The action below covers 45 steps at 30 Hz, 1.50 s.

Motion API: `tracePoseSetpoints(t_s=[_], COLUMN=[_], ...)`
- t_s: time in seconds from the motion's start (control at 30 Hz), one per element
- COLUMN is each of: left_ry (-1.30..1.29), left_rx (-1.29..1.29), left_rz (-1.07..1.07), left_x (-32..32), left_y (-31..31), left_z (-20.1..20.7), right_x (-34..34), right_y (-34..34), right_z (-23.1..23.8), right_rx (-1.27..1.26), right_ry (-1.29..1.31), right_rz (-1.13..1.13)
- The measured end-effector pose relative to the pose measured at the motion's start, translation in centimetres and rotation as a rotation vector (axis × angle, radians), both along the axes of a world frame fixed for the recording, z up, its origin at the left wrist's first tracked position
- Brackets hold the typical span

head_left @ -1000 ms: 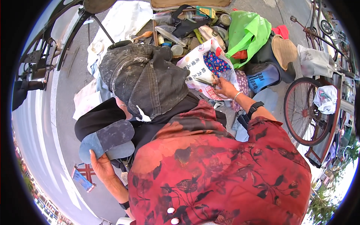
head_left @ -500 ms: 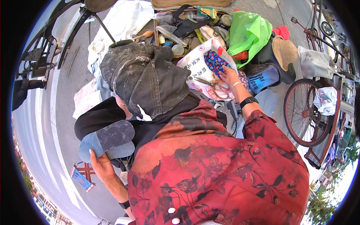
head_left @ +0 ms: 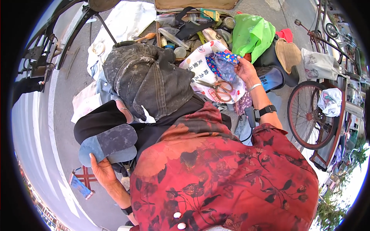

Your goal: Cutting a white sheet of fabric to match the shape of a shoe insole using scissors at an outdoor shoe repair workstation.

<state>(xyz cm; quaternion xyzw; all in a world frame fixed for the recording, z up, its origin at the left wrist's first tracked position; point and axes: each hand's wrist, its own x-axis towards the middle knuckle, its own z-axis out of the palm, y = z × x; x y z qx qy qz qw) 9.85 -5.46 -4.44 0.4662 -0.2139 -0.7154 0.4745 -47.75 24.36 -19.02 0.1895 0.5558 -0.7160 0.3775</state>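
Note:
My left hand [head_left: 103,169] grips a pair of shoe insoles [head_left: 115,140], grey-blue at one end and dark grey at the other, thumb on top. My right hand [head_left: 246,72] pinches the upper right edge of a blue cloth piece [head_left: 214,66] patterned with small coloured shapes; its paler underside shows where the edge is lifted. The cloth lies over a white printed bag [head_left: 192,71]. Scissors with orange-brown handles [head_left: 222,92] rest on that bag, just below the cloth. A worn dark apron-like cloth [head_left: 148,82] covers my lap.
Beyond my lap sits an open case [head_left: 198,4] of jars, tools and packets. A green plastic bag [head_left: 252,36] and dark boots [head_left: 266,79] stand to its right. A red-rimmed wheel [head_left: 312,115] is at the right, black metal machinery [head_left: 42,57] at far left.
My right hand has moved up and right, raising the patterned cloth's edge so its underside shows. The scissors are now fully uncovered. The left hand keeps its hold on the insoles.

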Motion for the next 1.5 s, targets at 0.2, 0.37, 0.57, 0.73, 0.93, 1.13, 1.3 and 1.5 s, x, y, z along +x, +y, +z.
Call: tracePoseSetpoints(t_s=[0.2, 0.37, 0.57, 0.73, 0.93, 1.13, 1.3, 1.5], left_ry=[0.018, -0.003, -0.090, -0.110, -0.145, -0.173, -0.151, -0.085], left_rx=[-0.027, -0.004, 0.012, 0.026, 0.003, -0.021, -0.008, 0.022], left_rz=[-0.005, 0.007, -0.002, -0.005, 0.007, 0.000, 0.023, -0.036], left_x=[0.2, 0.5, -0.2, -0.3, -0.7, -1.4, -1.2, -1.0], left_y=[-0.1, 0.2, 0.1, 0.1, -0.5, -0.3, -0.3, -0.5], left_z=[-0.2, 0.1, 0.7, 1.0, 1.0, 1.1, 1.2, 0.8], right_x=[1.4, 3.9, 2.5, -0.7, -0.5, 1.6, 6.0, 7.3], right_y=[-0.8, -2.3, -1.5, 0.1, 0.9, -0.3, -2.1, -1.8], right_z=[-1.6, -6.3, -11.5, -13.6, -12.0, -6.3, -0.2, -4.1], right_rx=[0.343, 0.956, 1.231, 0.422, 0.575, 1.068, 0.887, 1.035], right_ry=[0.307, 0.995, 1.004, 0.023, 0.089, 0.770, 1.295, 1.070], right_rz=[0.373, 1.001, 1.086, 0.628, 0.802, 0.965, 0.703, 0.767])
